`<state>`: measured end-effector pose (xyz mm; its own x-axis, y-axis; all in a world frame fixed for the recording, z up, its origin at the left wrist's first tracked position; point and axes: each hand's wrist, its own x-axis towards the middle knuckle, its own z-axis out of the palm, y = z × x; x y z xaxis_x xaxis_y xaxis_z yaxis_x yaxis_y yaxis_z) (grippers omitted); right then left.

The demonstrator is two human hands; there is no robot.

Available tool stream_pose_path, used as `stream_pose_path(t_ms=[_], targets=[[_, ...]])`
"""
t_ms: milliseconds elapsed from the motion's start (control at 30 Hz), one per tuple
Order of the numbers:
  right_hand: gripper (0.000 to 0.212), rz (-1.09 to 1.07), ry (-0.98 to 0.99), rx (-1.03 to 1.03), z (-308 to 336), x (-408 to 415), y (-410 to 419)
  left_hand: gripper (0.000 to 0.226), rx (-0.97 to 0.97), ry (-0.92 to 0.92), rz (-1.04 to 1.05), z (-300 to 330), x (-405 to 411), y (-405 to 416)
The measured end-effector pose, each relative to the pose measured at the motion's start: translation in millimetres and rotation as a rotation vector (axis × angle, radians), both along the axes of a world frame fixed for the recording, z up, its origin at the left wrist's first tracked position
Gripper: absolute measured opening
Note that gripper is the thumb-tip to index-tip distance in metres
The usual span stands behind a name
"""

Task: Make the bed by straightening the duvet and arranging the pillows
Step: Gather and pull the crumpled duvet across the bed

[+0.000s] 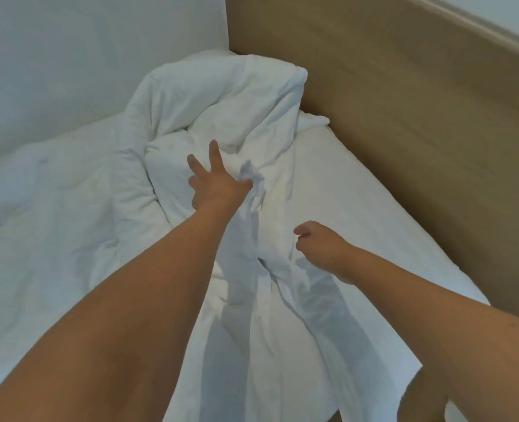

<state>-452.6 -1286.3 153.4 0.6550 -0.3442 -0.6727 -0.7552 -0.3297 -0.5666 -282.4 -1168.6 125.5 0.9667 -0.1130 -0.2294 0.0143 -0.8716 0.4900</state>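
Note:
A white duvet (69, 208) lies crumpled over the bed, bunched into a heap (221, 99) in the far corner by the wall and headboard. My left hand (218, 181) reaches into the middle of the heap and pinches a twisted fold of the duvet (253, 181) between thumb and palm, the other fingers spread. My right hand (319, 242) hovers lower right, fingers loosely curled, holding nothing. A flat flap of duvet (282, 345) runs toward me between my forearms. No separate pillow can be told apart from the bedding.
The white bottom sheet (373, 214) shows bare along the right side of the mattress. A tan wooden headboard (404, 102) stands along the right. A white wall (84, 56) closes the far left side.

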Motion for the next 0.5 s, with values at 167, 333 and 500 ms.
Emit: stream_pose_path(t_ms=[167,333,500], targets=[[0.028,-0.424,-0.037,0.245,-12.3,26.5,-34.1,0.029,-0.007,-0.032,0.009,-35.1,4.5,18.8],[0.063,-0.524,0.088,0.581,11.6,41.7,-52.0,0.012,-0.725,0.201,0.284,6.6,-73.1,50.6],[0.086,-0.344,0.172,0.695,61.5,35.0,-34.5,0.029,-1.296,0.348,0.492,116.4,-105.7,25.0]])
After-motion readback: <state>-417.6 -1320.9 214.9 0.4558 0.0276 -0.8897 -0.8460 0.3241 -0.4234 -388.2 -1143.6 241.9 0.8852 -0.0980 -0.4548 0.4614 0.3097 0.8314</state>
